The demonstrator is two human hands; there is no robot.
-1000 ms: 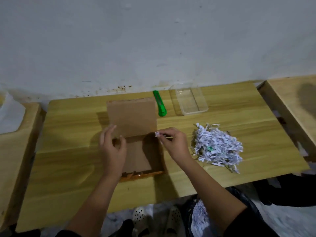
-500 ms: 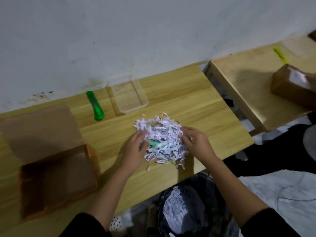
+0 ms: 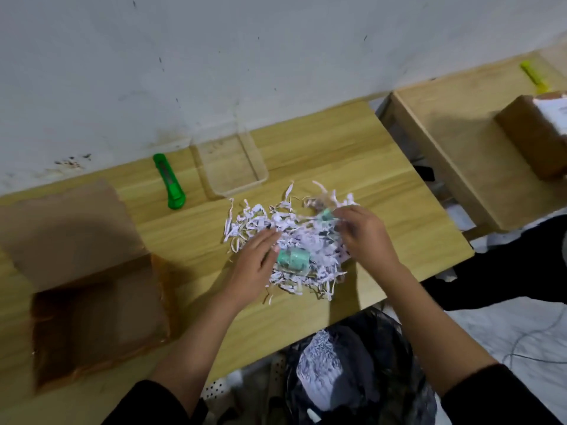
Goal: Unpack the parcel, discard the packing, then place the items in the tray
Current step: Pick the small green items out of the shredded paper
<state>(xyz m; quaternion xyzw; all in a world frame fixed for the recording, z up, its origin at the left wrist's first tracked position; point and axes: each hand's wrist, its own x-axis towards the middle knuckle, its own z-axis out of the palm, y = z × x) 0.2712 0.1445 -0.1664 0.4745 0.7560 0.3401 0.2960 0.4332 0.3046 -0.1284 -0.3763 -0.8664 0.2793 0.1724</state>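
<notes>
Whitewashed wall behind, a wooden tabletop (image 3: pixel 352 148) in front — the head view is the only one.

At its centre lies a heap of shredded paper (image 3: pixel 260 219), with both hands working in it. The left hand (image 3: pixel 254 265) rests on the shreds with fingers nearly straight, its grip loose and holding nothing. Just at its thumb a teal roll (image 3: pixel 293 259) in clear wrap lies half buried. The right hand (image 3: pixel 362 234) has its fingers curled; its grip appears to pinch a smaller teal piece (image 3: pixel 325 215) at the heap's one o'clock edge, though blur hides the detail.

The clear tray (image 3: pixel 260 171) waits at twelve o'clock of the heap, a green cutter (image 3: pixel 170 184) at ten o'clock, the opened box (image 3: pixel 92 308) at eight o'clock and a black bin bag (image 3: pixel 352 348) at six o'clock, below the tabletop edge.

The shreds look light, springy and clingy — likely to trail after anything lifted. The roll looks firm but slick in its wrap, so it is best taken across its round sides and shaken free.
</notes>
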